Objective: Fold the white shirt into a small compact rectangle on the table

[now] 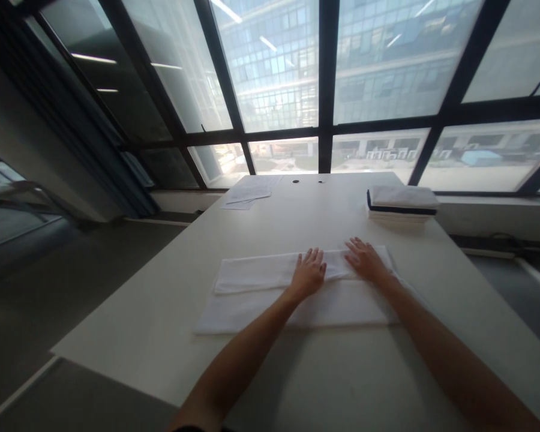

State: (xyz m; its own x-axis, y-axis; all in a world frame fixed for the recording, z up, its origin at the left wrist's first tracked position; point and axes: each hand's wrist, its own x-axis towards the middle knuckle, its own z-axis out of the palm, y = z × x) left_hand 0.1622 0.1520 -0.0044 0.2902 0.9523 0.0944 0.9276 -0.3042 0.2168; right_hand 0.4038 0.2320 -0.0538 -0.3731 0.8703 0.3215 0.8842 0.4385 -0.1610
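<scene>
A white cloth (pixel 247 309) lies spread on the table, with its far part folded over into a long strip. My left hand (pixel 309 273) rests flat on that folded strip near its middle, fingers stretched away from me. To its right, my right hand (pixel 363 259) lies on the same strip, fingers spread and pointing to the far left. Small creases show in the cloth between the two hands. Neither hand grips anything. The right end of the cloth is partly hidden behind my right forearm.
A white table (pixel 139 324) carries everything. At its right edge stands a stack of folded cloths (pixel 402 201), white with one dark layer. Sheets of paper (pixel 249 191) lie at the far left. Tall windows (pixel 274 66) rise behind, and a dark curtain (pixel 72 114) hangs at left.
</scene>
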